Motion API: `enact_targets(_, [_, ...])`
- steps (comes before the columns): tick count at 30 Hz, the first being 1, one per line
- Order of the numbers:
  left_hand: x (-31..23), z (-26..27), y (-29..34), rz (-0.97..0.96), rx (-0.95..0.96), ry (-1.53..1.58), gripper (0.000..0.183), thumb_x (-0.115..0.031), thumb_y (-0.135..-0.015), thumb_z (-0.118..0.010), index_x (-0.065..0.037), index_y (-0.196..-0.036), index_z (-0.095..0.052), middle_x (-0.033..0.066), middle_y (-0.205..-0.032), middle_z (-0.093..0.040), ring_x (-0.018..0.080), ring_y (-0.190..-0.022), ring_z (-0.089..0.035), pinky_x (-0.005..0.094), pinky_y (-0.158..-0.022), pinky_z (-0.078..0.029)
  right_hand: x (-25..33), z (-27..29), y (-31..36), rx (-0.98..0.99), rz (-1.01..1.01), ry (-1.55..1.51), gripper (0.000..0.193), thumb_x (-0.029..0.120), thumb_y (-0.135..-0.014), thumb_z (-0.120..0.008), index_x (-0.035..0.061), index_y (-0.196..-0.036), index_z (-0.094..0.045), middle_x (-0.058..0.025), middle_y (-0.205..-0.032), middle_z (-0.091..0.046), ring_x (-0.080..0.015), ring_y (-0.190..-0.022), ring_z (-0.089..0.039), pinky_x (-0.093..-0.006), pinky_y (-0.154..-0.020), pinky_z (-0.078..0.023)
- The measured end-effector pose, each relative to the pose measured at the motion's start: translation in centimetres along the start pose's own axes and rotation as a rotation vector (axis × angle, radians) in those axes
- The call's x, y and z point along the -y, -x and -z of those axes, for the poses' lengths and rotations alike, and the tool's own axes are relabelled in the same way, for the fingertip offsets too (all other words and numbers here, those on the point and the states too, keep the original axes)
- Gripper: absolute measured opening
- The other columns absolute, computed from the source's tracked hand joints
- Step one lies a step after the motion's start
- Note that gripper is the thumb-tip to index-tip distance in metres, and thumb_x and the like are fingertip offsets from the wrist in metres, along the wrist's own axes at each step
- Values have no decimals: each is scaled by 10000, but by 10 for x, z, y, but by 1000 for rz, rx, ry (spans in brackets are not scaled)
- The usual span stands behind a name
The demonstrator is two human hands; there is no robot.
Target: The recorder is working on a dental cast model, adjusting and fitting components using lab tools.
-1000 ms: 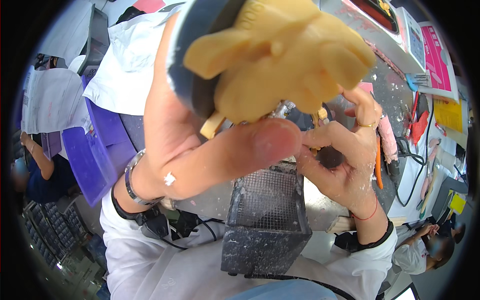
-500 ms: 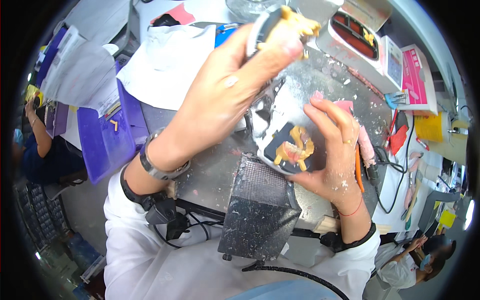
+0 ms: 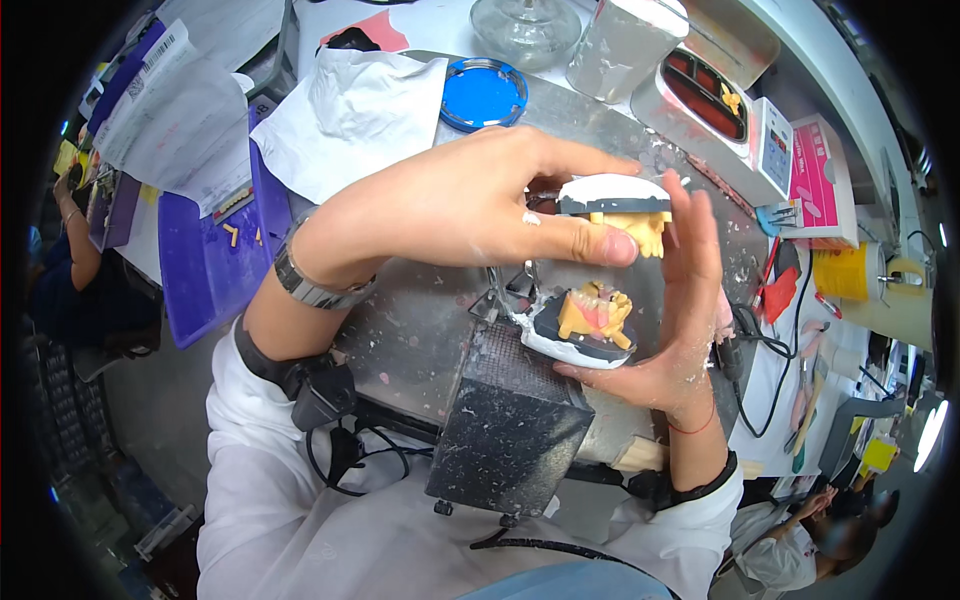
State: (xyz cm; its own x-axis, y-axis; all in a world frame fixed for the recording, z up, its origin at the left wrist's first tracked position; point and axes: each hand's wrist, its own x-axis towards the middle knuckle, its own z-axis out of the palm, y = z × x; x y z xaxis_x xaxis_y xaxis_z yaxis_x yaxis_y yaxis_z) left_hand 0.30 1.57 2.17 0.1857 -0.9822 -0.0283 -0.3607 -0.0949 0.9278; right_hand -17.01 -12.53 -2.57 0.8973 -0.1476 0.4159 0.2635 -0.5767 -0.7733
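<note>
The upper tooth model [image 3: 628,212], yellow on a white base, sits pinched in the left hand [image 3: 470,205], just above the lower tooth model [image 3: 590,325]. The right hand [image 3: 672,330] cups that lower one from below, over the grey bench [image 3: 420,320] and a black box [image 3: 510,430].

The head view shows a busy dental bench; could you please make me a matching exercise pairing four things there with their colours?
Things:
1. Round lid
2. Tray left of the left hand
3. Tooth model pinched by that hand
4. Grid-topped box at the bench edge

Colours:
A. Yellow
B. Black
C. Blue
D. Purple

Pairs: 1-C, 2-D, 3-A, 4-B
</note>
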Motion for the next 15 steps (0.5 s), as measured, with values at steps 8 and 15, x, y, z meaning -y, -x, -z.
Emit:
enact_targets(8, [4, 2, 12, -60, 154, -184, 664, -416, -937, -527, -7, -1416, -318, 235, -1179, -557, 290, -1080, -558, 345, -908, -431, 1, 4, 2, -11, 7, -33, 1089, 223, -488, -922, -26, -1377, -344, -190, -1348, -436, -311, -1219, -471, -401, -1016, -399])
enact_targets(15, [19, -2, 14, -144, 93, -228, 677, -449, -955, -467, 17, -1415, -297, 273, -1197, -516, 345, -1091, -528, 368, -906, -415, -1, 7, 0, 57, 30, 15, 1130, 235, -491, -924, -18, -1406, -310, -199, -1391, -385, -306, -1270, -435, -434, -1049, -380])
